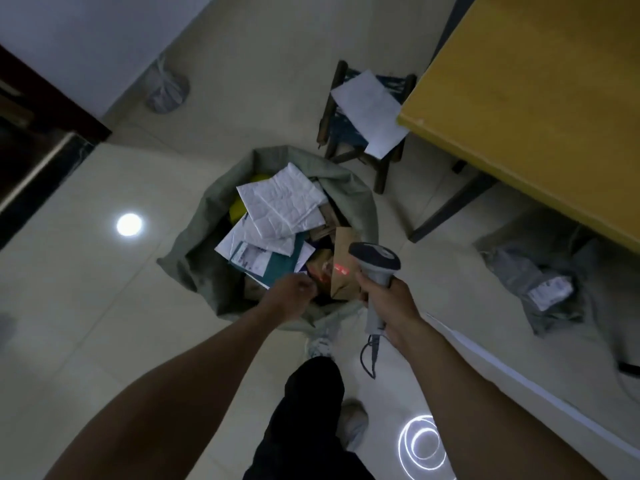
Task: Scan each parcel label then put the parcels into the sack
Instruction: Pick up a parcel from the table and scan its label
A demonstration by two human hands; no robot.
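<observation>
A grey-green sack (194, 251) stands open on the floor, filled with several parcels. A white padded mailer (284, 202) lies on top, with a teal parcel (280, 265) under it. A brown paper parcel (343, 268) leans at the sack's near right side, with a red scan light on it. My right hand (388, 299) grips the handle of a grey barcode scanner (375, 258), which points down at that brown parcel. Just above the sack's near rim, my left hand (291, 296) hovers with its fingers loosely curled, and I see nothing in it.
A grey plastic parcel (540, 289) with a white label lies on the floor at the right, under a yellow table (536, 98). A white parcel (370, 112) rests on a small wooden stool (332, 133). A grey bag (166, 88) sits by the far wall.
</observation>
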